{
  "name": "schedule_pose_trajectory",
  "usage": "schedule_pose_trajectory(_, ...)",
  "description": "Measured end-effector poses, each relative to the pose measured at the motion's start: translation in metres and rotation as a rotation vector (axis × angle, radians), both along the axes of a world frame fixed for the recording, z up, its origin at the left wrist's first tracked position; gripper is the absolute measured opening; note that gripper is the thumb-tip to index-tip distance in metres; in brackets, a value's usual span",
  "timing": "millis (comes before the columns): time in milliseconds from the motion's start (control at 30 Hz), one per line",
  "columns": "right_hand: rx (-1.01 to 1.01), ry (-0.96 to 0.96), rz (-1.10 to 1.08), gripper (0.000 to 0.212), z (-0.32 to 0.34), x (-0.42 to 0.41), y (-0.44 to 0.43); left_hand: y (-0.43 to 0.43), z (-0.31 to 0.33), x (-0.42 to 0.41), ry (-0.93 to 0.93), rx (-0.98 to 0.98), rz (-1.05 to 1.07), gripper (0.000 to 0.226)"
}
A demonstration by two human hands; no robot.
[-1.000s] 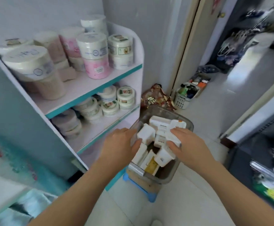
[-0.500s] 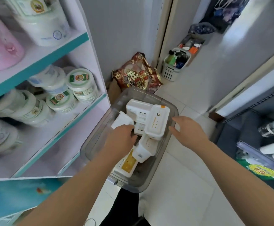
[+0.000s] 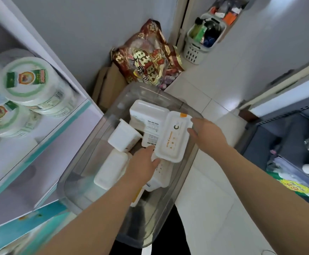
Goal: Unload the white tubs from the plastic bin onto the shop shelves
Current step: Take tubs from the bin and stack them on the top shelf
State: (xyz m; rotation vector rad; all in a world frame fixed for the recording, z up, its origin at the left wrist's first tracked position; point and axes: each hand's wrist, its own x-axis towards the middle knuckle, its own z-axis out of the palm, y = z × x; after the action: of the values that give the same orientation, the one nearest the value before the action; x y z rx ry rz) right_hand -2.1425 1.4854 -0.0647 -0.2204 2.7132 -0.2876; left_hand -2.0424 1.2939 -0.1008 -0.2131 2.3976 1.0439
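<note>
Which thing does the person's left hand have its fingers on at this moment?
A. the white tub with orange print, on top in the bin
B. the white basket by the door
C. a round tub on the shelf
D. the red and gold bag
A: the left hand grips the near end of the white tub with orange print, which lies on top of the others in the clear bin.

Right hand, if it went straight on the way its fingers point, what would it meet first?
The white tub with orange print, topmost in the bin. The right hand is at its edge, possibly touching; depth is unclear.
</note>
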Motion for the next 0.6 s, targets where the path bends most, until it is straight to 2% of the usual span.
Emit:
schedule_pose_trajectory(100,0.060,-0.047,0.058,0.041,-0.030,-0.022,0.003,0.015,-0.024,-0.003,-0.055,0.045,0.113,0.034)
schedule_pose_trajectory(300,0.112,0.002,0.146,0.045,-0.064,-0.039,0.003,0.048,-0.039,-0.004,-0.115,0.161,0.332,0.066)
schedule_pose_trajectory(433,0.083,0.121,0.161,0.042,-0.082,-0.036,0.004,0.059,-0.048,-0.006,-0.171,0.189,0.542,0.066)
schedule_pose_trajectory(600,-0.055,0.134,0.061,0.042,-0.086,-0.030,0.003,0.062,-0.043,-0.008,-0.207,0.317,0.757,0.063)
